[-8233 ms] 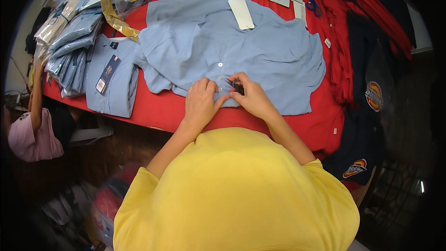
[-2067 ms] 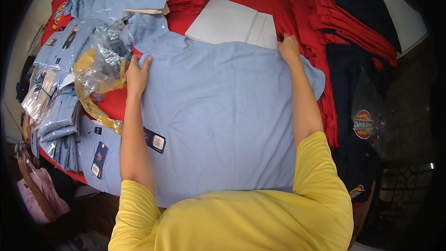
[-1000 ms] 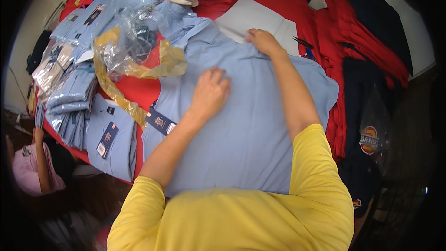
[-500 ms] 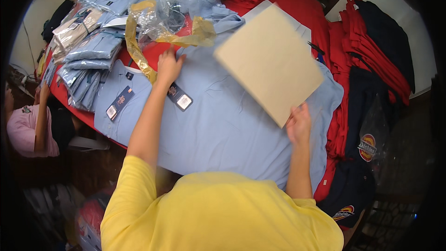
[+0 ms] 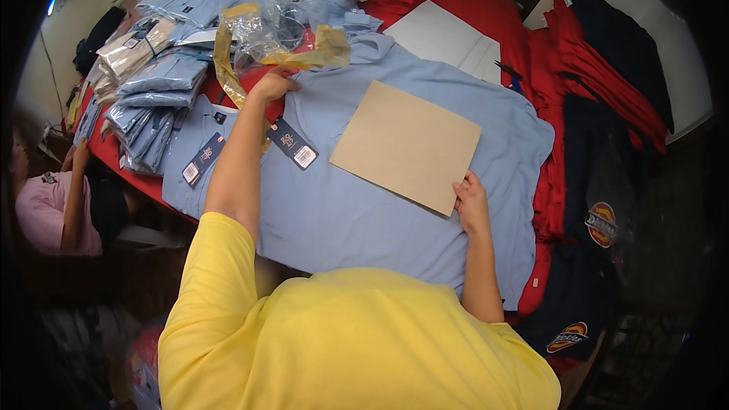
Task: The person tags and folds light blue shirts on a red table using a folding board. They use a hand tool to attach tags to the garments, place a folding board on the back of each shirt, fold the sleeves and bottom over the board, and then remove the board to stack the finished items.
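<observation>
A light-blue shirt (image 5: 364,220) lies spread out in front of me, with a dark hang tag (image 5: 292,144) beside its left edge. My right hand (image 5: 472,205) is closed on the right edge of a tan cardboard sheet (image 5: 410,144), which lies over the shirt or just above it. At the shirt's upper left edge, my left hand (image 5: 275,85) is closed, its fingertips at the fabric and partly hidden. Just beyond that hand is crumpled clear plastic (image 5: 266,26) with yellow tape on it.
Another blue shirt (image 5: 190,133) with a tag lies at left, below bagged folded shirts (image 5: 163,80). White sheets (image 5: 448,38) and a dark pointed tool (image 5: 507,70) are at the far right. Red and navy garments (image 5: 607,68) line the right side. Another person (image 5: 57,209) sits at left.
The cardboard sheet has come down and left, turning flatter over the shirt, with my right hand still holding it. My left hand has shifted slightly upward, and its fingers have drawn together at the shirt edge.
</observation>
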### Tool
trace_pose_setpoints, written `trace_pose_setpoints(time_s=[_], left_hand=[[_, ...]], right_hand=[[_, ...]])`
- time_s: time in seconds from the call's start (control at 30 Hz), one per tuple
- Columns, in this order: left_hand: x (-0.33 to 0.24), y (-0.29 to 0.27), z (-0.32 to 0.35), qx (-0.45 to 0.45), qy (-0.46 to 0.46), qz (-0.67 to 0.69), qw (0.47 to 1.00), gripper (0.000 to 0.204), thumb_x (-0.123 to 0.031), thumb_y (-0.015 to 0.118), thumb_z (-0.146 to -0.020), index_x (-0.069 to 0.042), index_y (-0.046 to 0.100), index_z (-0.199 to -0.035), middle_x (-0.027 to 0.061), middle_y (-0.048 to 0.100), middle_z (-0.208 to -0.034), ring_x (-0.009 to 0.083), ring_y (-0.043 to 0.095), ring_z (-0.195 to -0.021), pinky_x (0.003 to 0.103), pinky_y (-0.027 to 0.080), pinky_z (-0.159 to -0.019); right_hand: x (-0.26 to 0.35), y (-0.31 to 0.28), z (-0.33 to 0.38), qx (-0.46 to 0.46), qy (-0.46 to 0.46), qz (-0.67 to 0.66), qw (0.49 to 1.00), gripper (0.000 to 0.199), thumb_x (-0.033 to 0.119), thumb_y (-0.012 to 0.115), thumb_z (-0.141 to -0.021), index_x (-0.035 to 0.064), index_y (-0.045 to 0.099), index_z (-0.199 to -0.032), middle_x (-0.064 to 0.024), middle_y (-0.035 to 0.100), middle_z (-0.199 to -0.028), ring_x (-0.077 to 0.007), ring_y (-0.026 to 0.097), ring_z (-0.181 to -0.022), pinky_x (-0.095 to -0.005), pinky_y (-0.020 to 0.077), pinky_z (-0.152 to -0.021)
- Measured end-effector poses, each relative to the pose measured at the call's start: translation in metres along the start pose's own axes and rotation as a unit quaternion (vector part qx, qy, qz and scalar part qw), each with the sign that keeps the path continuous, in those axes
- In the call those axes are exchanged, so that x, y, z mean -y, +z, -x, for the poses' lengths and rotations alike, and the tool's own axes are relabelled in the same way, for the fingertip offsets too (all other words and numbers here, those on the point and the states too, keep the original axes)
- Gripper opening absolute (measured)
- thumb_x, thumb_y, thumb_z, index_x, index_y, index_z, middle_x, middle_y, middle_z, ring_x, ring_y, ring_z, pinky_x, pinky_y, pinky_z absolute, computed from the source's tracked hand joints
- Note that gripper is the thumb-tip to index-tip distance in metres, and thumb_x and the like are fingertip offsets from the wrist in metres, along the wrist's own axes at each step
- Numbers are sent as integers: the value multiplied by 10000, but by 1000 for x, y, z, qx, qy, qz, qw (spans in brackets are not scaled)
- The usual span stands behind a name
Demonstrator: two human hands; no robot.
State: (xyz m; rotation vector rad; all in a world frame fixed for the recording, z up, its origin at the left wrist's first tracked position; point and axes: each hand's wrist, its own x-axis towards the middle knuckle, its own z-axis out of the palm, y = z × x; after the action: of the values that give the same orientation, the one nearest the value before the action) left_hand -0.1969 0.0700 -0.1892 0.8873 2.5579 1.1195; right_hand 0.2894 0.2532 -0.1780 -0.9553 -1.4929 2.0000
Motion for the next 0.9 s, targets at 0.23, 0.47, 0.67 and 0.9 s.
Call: trace_pose_setpoints(time_s=[0.23, 0.47, 0.67, 0.9], left_hand=[[-47, -9, 85, -198, 121, -161, 959, 320, -163, 680, -802, -44, 557, -1072, 191, 607, -1064, 402, 615, -922, 487, 494, -765], [-44, -9, 233, -124, -40, -238, 962, 328, -279, 694, -825, -26, 534, -958, 160, 610, -942, 383, 619, -854, 471, 487, -699], [-47, -1, 238, -176, -96, -117, 973, 239, -190, 659, -846, -30, 519, -955, 187, 631, -909, 399, 613, -862, 495, 467, -700], [-46, -17, 239, -189, -64, -50, 979, 261, -26, 618, -816, -39, 502, -1050, 200, 623, -1011, 414, 596, -924, 462, 474, -764]], right_hand=[[3, 11, 7, 21, 6, 20, 1000, 386, 15, 484, -931, -31, 422, -1309, -114, 665, -1028, -153, 649, -886, -280, 542, -737], [29, 30, 19, -102, -50, 490, 864, 443, 72, 600, -876, 3, 470, -1294, -108, 646, -968, -267, 619, -852, -353, 500, -762], [22, 71, -62, -18, -372, 581, 724, 381, 173, 655, -840, 66, 594, -1201, -120, 546, -1229, -303, 466, -1159, -420, 376, -968], [45, 139, -101, 57, -264, 667, 694, 630, 373, 758, -749, 106, 562, -1285, -109, 548, -1207, -286, 444, -1170, -440, 314, -981]])
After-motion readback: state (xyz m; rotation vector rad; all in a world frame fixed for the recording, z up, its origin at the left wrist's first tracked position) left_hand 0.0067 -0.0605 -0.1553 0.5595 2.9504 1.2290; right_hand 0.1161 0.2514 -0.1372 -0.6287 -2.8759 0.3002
